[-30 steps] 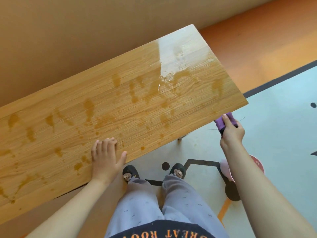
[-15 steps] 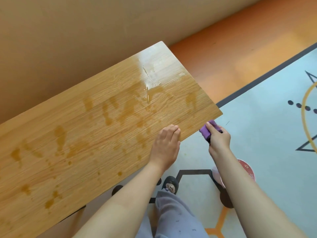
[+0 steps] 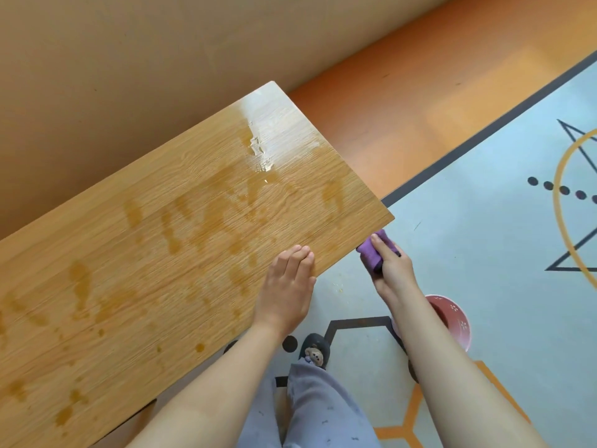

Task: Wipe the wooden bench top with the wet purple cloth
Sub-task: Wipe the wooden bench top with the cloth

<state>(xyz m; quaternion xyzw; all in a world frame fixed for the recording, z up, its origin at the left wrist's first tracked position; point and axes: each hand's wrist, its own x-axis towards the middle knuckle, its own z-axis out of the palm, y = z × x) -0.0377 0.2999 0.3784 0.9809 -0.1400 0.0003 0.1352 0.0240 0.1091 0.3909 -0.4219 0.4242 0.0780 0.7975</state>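
The wooden bench top (image 3: 181,240) runs from lower left to upper right, streaked with damp patches and a shiny wet spot near its far end. My left hand (image 3: 286,286) lies flat on its near edge, fingers straight and together. My right hand (image 3: 392,268) grips the folded purple cloth (image 3: 371,250) just off the bench's near right corner, against the edge and below the top surface.
A tan wall runs behind the bench. On the floor under my right forearm stands a pink bowl (image 3: 452,321). My legs and a slippered foot (image 3: 315,350) are below the bench edge. The floor is orange, then pale with painted lines.
My left hand slid right along the near edge toward the corner. The view shifted right, and my right hand with the cloth stayed by the bench's near right corner.
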